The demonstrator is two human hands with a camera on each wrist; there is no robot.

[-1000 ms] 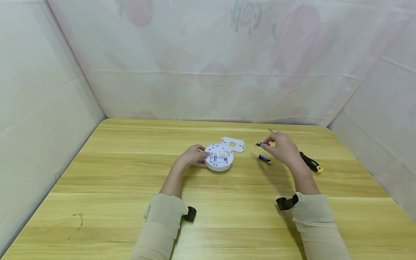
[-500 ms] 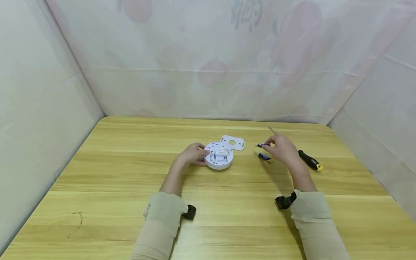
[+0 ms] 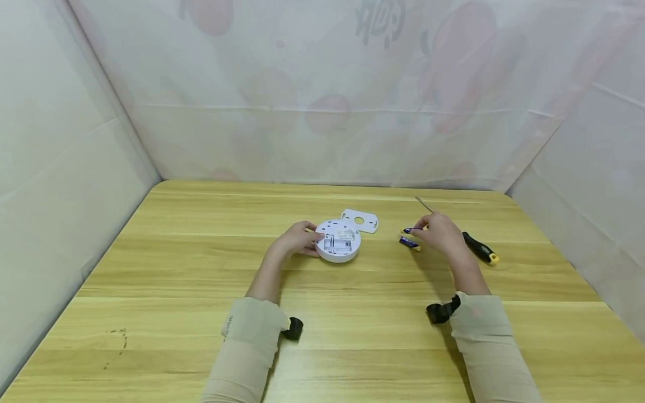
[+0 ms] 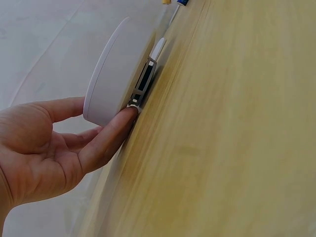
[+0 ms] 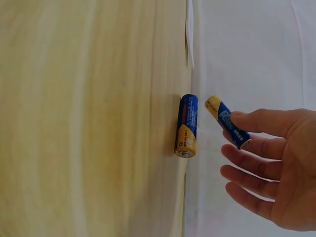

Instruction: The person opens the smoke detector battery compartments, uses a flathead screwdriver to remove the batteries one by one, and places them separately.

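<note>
Fingers [image 5: 256, 123] of our right hand [image 3: 439, 234] pinch 1 blue-and-gold battery [image 5: 227, 128] just above the tabletop [image 3: 201, 280], while a 2nd battery [image 5: 187, 126] lies flat right beside it. Our left hand [image 3: 297, 242] steadies the round white detector [image 3: 339, 246], thumb and fingers lightly curled against its rim, its battery bay facing up. A white mounting plate [image 3: 360, 220] sits just behind it; a black-handled screwdriver [image 3: 480, 249] lies to the right. We judge the step goes best if we keep the detector braced and check the battery's polarity against the bay before seating it.
</note>
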